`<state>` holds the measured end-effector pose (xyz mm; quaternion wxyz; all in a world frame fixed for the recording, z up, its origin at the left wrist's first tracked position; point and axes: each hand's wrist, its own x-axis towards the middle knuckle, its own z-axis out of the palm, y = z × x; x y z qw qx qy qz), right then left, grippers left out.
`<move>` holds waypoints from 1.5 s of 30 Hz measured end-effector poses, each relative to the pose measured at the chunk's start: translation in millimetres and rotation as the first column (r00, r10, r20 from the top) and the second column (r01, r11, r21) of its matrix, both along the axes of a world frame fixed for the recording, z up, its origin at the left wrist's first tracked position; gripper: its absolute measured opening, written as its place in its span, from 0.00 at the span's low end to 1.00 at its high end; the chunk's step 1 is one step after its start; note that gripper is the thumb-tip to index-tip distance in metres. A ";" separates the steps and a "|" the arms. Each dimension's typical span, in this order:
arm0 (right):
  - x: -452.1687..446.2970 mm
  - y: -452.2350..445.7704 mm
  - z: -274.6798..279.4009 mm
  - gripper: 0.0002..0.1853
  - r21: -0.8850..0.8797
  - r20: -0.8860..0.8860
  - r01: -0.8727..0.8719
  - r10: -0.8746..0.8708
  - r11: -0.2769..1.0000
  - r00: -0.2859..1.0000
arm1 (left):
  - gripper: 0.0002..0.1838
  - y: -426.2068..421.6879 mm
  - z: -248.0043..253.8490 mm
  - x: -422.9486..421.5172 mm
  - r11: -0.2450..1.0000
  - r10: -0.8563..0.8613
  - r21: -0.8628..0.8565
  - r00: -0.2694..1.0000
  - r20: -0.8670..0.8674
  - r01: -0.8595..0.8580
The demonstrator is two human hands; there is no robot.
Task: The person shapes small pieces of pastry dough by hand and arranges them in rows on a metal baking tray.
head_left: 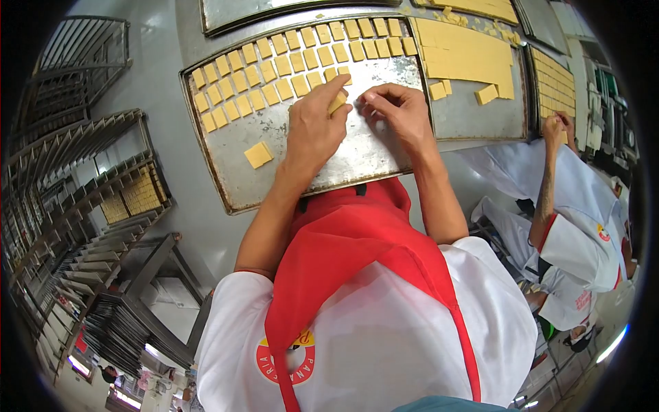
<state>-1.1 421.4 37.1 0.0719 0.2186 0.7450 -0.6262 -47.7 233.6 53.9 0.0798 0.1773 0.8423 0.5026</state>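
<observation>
My left hand [317, 127] is over the middle of a metal baking tray [240, 161], its fingers closed round a small yellow dough piece [337, 102]. Just to its right, my right hand [401, 113] has thumb and fingertips drawn together; whether anything is between them is hidden. Rows of flat rectangular dough pieces [282, 65] cover the far part of the tray, and the nearest row ends by my left fingertips. A small stack of dough pieces [259, 155] lies apart at the tray's left.
To the right, another tray [473, 123] bears a large cut dough sheet [463, 58] and loose pieces. A co-worker's hands [559, 127] are at a further tray of dough [552, 82]. Metal racks [82, 206] stand at left. More trays [274, 10] lie beyond.
</observation>
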 end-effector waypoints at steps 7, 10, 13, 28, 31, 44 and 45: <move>6.8 7.4 -3.1 0.11 -0.714 0.135 0.127 -0.042 0.689 0.990 | 0.27 25.0 7.5 7.1 0.986 -0.091 0.154 0.980 0.177 0.064; 9.2 12.0 -10.4 0.09 -0.777 0.086 0.126 -0.094 0.617 0.992 | 0.27 28.6 8.2 6.5 0.981 -0.050 0.193 0.994 0.095 0.031; 10.4 12.0 -10.0 0.09 -0.728 0.022 0.177 -0.236 0.662 0.972 | 0.27 24.4 2.0 2.5 0.997 0.057 -0.034 0.962 -0.269 -0.068; -11.5 30.0 -7.6 0.08 0.133 -0.386 0.159 -0.097 0.978 0.917 | 0.09 46.7 -18.1 -9.5 0.978 0.117 -0.110 0.909 -0.400 -0.174; -16.7 33.8 -13.0 0.07 0.674 -0.433 0.046 0.344 0.738 0.833 | 0.01 55.1 -27.8 -9.2 0.942 0.005 -0.302 0.904 -0.427 -0.148; -24.5 27.8 -18.2 0.08 0.733 -0.435 0.064 0.395 0.677 0.809 | 0.02 55.8 -32.9 -6.3 0.940 -0.008 -0.317 0.919 -0.395 -0.128; -24.3 28.5 -18.6 0.08 0.734 -0.445 0.072 0.398 0.676 0.803 | 0.03 53.5 -28.8 -5.9 0.951 -0.012 -0.293 0.934 -0.357 -0.100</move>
